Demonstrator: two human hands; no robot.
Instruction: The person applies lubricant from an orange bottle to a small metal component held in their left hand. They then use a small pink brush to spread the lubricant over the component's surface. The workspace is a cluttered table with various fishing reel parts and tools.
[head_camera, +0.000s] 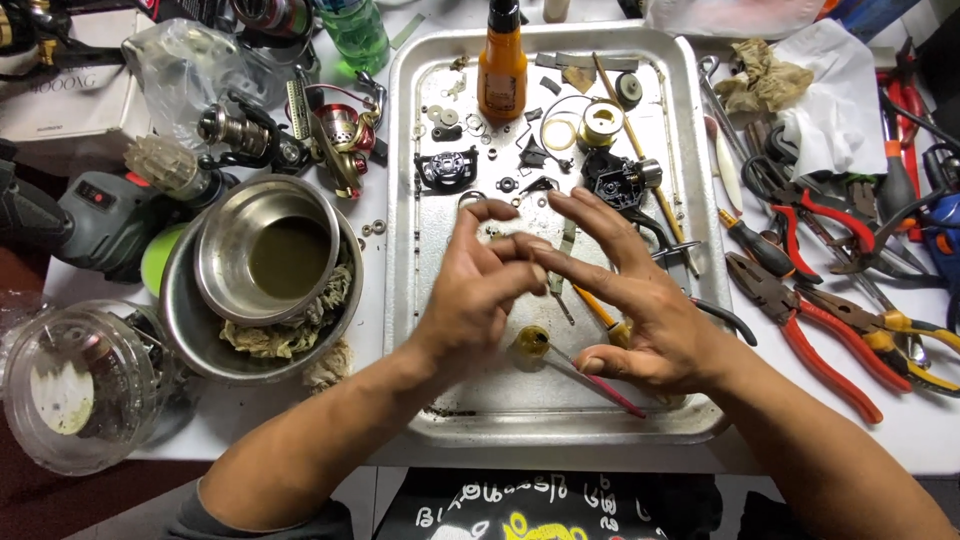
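Both hands hover over a metal tray (410, 300) strewn with small fishing reel parts. My left hand (470, 290) pinches a tiny part, too small to identify, between thumb and fingertips. My right hand (630, 300) has its fingers spread, the fingertips touching the left hand's fingertips around that part. A black reel frame (615, 180), a black side plate (445, 168) and a gold spool (602, 122) lie on the tray beyond the hands. A small yellowish jar (530, 345) and a thin red-handled tool (605, 390) sit just below the hands.
An orange bottle (502, 60) stands at the tray's far end. Stacked steel bowls (265, 270) with rags sit left, beside spinning reels (335, 135) and a clear plastic tub (75, 385). Red-handled pliers (810, 330), screwdrivers and a cloth (830, 100) lie right.
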